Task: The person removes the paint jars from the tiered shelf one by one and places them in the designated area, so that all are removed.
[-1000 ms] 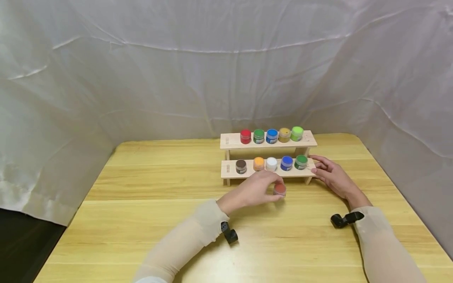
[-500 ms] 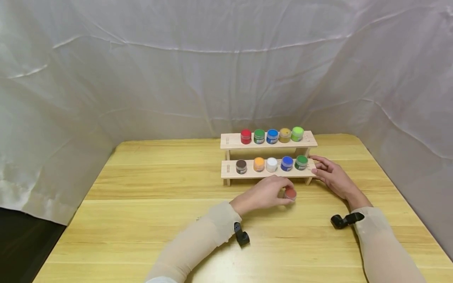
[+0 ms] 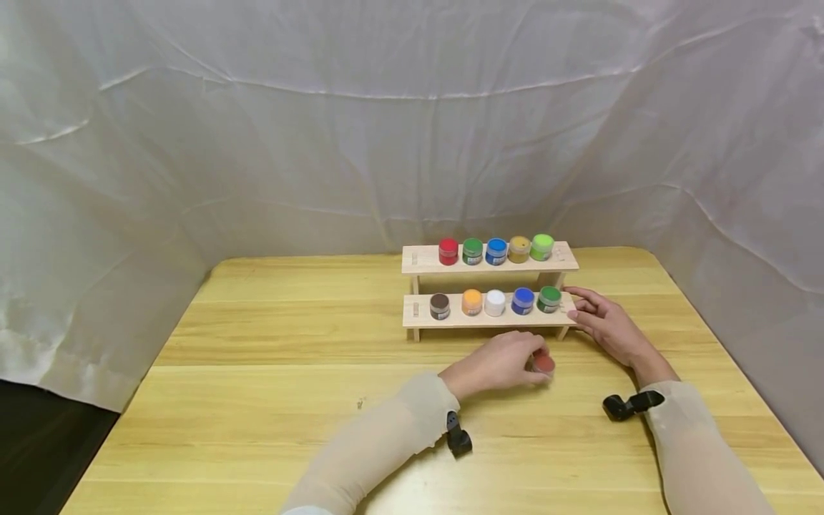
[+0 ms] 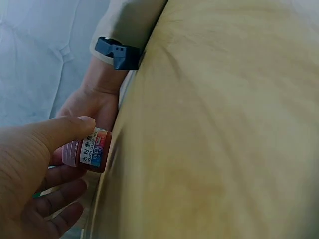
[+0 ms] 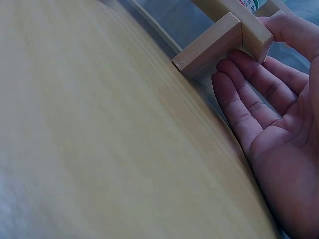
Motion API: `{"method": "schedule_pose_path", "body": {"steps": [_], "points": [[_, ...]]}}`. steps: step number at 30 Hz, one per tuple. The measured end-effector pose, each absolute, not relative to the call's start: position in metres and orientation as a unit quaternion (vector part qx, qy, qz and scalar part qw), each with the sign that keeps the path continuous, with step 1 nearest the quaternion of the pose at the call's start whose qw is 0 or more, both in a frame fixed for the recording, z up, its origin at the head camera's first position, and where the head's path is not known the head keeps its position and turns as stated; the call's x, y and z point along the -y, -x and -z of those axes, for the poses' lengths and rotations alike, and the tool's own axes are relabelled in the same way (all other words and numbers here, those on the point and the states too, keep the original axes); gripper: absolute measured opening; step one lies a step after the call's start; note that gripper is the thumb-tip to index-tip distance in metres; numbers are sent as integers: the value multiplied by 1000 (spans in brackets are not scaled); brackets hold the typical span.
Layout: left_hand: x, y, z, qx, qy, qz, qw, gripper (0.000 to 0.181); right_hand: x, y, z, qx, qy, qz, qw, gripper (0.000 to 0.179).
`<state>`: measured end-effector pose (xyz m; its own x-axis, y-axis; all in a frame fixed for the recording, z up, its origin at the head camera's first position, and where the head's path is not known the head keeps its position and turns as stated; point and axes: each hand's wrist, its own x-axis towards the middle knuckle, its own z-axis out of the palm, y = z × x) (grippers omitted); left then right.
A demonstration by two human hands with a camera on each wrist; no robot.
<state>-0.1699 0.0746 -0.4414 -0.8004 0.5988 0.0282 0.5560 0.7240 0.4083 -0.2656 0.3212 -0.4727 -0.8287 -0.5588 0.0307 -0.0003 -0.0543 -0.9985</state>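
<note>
The left hand (image 3: 505,361) pinches a brownish-red paint jar (image 3: 544,366) between thumb and fingers, on the near side of the lower wooden shelf (image 3: 426,317). The right hand (image 3: 610,331) grips that shelf's right end, thumb against it.

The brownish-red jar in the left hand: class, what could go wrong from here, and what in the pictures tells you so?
1. The left hand pinches the brownish-red jar between thumb and fingers, so it might slip if the pinch loosens.
2. The right hand grips the end of the lower shelf; a jolt there could shift the five jars standing on it, perhaps first the green jar nearest that hand.
</note>
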Motion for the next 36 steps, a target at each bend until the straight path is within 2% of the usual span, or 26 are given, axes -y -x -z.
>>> {"method": "schedule_pose_path", "body": {"steps": [6, 14, 22, 29, 36], "points": [[-79, 168, 448, -933, -297, -199, 43, 37, -321, 266, 474, -654, 210, 698, 202, 57], [-73, 169, 445, -920, -314, -223, 75, 41, -320, 264, 472, -651, 206, 701, 205, 58], [-74, 169, 440, -921, -316, -217, 74, 43, -321, 265, 472, -650, 208, 701, 205, 57], [-66, 168, 419, -920, -321, -214, 70, 50, -322, 267, 473, -652, 211, 698, 207, 55], [-46, 173, 393, -916, -336, -219, 35, 44, -322, 266, 474, -657, 208, 696, 203, 55]]}}
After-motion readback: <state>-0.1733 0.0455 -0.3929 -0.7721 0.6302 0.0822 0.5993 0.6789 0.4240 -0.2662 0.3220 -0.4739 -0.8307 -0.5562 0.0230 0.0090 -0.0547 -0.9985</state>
